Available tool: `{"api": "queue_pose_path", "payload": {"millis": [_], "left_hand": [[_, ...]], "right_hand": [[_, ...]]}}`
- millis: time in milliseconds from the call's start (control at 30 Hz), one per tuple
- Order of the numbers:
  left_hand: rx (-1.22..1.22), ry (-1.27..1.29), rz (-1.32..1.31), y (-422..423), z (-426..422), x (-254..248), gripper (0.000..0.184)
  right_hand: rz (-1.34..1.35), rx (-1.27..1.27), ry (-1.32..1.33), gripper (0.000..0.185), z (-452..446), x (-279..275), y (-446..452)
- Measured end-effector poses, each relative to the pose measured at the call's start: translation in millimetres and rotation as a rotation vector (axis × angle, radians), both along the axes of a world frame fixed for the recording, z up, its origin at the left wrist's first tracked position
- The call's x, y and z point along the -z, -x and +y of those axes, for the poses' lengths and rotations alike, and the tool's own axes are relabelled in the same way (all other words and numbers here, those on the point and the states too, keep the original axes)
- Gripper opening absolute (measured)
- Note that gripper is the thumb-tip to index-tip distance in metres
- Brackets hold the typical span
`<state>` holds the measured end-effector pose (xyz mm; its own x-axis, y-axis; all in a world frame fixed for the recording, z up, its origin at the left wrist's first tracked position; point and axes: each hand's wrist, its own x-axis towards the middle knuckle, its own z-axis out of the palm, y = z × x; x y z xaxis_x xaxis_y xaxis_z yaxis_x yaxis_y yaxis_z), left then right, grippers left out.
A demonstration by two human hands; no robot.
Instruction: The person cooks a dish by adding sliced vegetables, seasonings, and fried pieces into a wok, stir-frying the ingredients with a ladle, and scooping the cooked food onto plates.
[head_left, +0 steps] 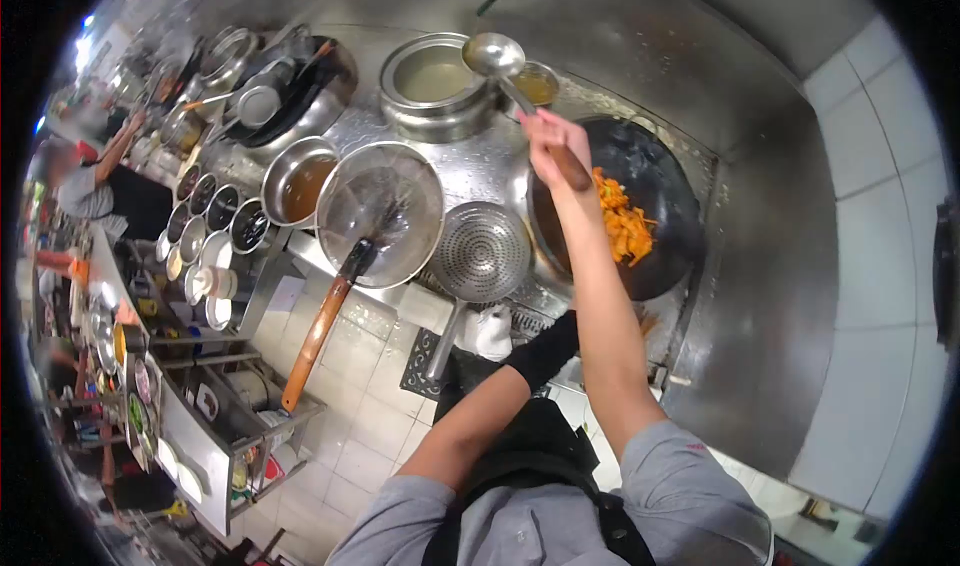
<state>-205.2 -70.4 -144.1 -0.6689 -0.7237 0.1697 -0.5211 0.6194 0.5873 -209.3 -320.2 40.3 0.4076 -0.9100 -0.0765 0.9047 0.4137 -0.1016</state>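
My right hand (pixel 555 148) is wrapped around the wooden-ended handle of a metal ladle (pixel 494 56). The ladle's bowl is over the rim of a steel pot (pixel 436 122) of cloudy liquid, beside a small container of yellow liquid (pixel 537 87). Below my right forearm, a dark wok (pixel 662 171) sits on the range with orange food pieces (pixel 626 228) in it. Black fabric covers my left wrist and hand (pixel 548 352), which reach toward the wok's near side. The fingers are hidden behind my right forearm. A white cloth (pixel 493 332) lies close by.
Left of the wok are a perforated skimmer (pixel 482 252) and a wide mesh strainer (pixel 395 181), its wooden handle sticking out over the floor. A pan of brown liquid (pixel 306 188) and several seasoning containers (pixel 222 208) stand farther left. Other people (pixel 95 181) are at the far left.
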Motion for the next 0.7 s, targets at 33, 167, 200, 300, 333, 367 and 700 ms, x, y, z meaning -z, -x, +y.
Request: {"api": "queue_pose_path", "payload": {"millis": [33, 167, 200, 300, 333, 367, 700], "left_hand": [[0.007, 0.015, -0.073, 6, -12, -9, 0.031], [0.128, 0.007, -0.249, 1, -22, -81, 0.018], [0.115, 0.072, -0.148, -2, -24, -78, 0.012], [0.071, 0.021, -0.198, 8, -26, -47, 0.007], [0.073, 0.020, -0.102, 1, -10, -48, 0.007], [0.065, 0.031, 0.001, -4, -6, -52, 0.007], [0.108, 0.009, 0.127, -21, 21, -94, 0.025]], "right_hand": [[0.016, -0.084, -0.085, 0.031, 39, -17, 23], [1.547, -0.006, 0.034, 0.015, 178, -86, 92], [1.800, -0.064, -0.003, 0.016, 206, -104, 101], [2.436, 0.118, 0.188, 0.011, 285, -93, 121], [2.472, 0.133, 0.216, 0.018, 309, -107, 115], [2.507, 0.093, 0.187, 0.022, 334, -107, 117], [2.459, -0.065, 0.163, 0.046, 434, -29, 122]]}}
